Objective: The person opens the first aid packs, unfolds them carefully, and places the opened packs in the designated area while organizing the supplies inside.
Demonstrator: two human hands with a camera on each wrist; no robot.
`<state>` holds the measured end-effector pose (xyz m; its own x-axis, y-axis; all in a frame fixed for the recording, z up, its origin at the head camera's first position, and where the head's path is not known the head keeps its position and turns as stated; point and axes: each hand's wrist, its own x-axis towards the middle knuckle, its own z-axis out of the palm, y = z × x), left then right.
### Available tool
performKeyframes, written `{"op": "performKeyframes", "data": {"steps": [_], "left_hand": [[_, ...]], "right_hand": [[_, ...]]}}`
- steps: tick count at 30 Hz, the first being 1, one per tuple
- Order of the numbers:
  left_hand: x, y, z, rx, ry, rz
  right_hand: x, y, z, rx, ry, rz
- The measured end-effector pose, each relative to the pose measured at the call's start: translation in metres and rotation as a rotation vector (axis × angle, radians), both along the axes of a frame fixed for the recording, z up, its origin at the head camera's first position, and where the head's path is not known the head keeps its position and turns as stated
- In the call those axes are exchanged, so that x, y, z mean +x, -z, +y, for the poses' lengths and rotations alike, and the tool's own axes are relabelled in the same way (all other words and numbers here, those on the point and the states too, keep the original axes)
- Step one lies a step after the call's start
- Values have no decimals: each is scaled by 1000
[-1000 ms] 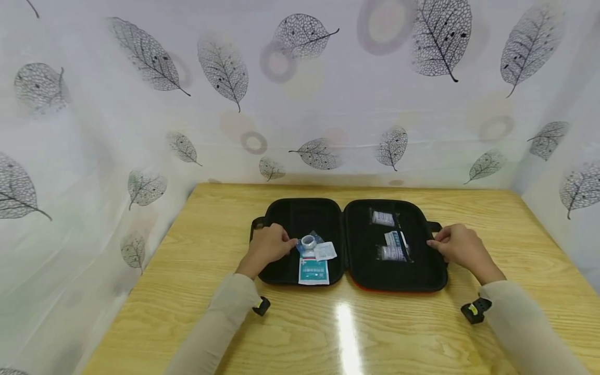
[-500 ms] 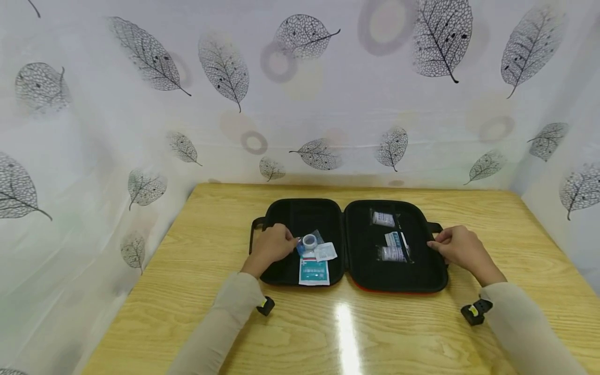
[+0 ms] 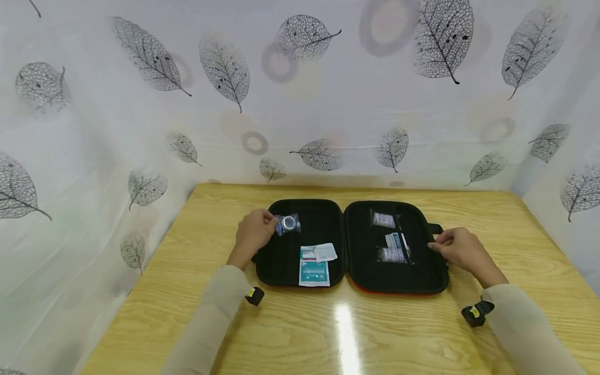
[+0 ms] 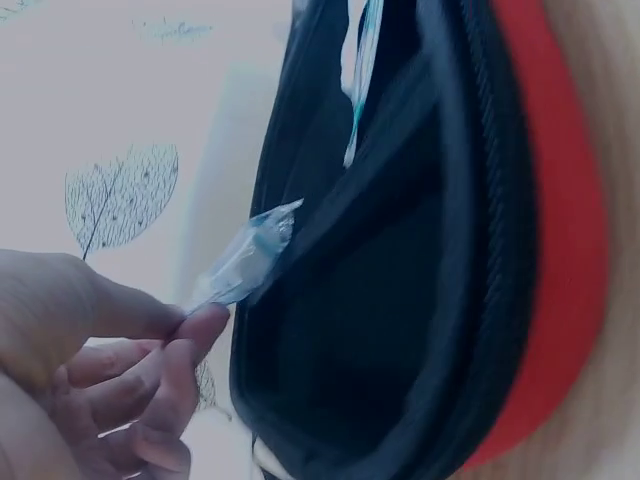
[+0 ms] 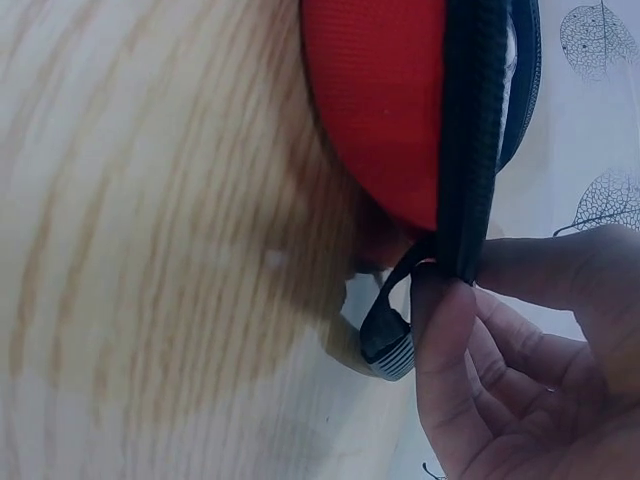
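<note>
A black-lined case with a red shell [image 3: 321, 219] lies spread wide on the table, its two halves side by side. My left hand [image 3: 253, 232] pinches the edge of a clear packet holding a roll of medical tape [image 3: 289, 224] over the left half's upper left. In the left wrist view, thumb and forefinger grip the corner of that packet [image 4: 248, 258]. Below it in that half lie a teal and white sachet [image 3: 314, 273] and a small white sachet [image 3: 325, 252]. My right hand [image 3: 464, 253] pinches the outer rim of the right half [image 5: 466, 150], beside the strap handle [image 5: 388, 335].
Two wrapped bandage rolls [image 3: 384, 219] and a small teal-white packet [image 3: 394, 239] sit under a black strap in the right half. The wooden table [image 3: 300, 323] extends in front of the case. A leaf-print curtain [image 3: 300, 114] hangs behind and at both sides.
The left hand has lifted the tape packet off the sachets and moved it up and left inside the left half. The right hand has stayed at the case's rim.
</note>
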<state>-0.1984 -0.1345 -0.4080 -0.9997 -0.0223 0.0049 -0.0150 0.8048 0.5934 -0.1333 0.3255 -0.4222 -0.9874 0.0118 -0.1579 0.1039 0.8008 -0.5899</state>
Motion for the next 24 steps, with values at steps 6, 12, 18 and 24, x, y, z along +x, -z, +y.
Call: {"op": "performKeyframes", "data": {"steps": [6, 12, 18, 24], "left_hand": [[-10, 0, -10, -26, -74, 56], [-18, 5, -18, -61, -92, 74], [-19, 5, -19, -84, -99, 90], [-21, 8, -18, -92, -96, 77]], "right_hand": [[0, 2, 0, -6, 0, 0], [0, 2, 0, -11, 4, -4], [0, 4, 1, -14, 4, 2], [0, 5, 1, -11, 7, 4]]}}
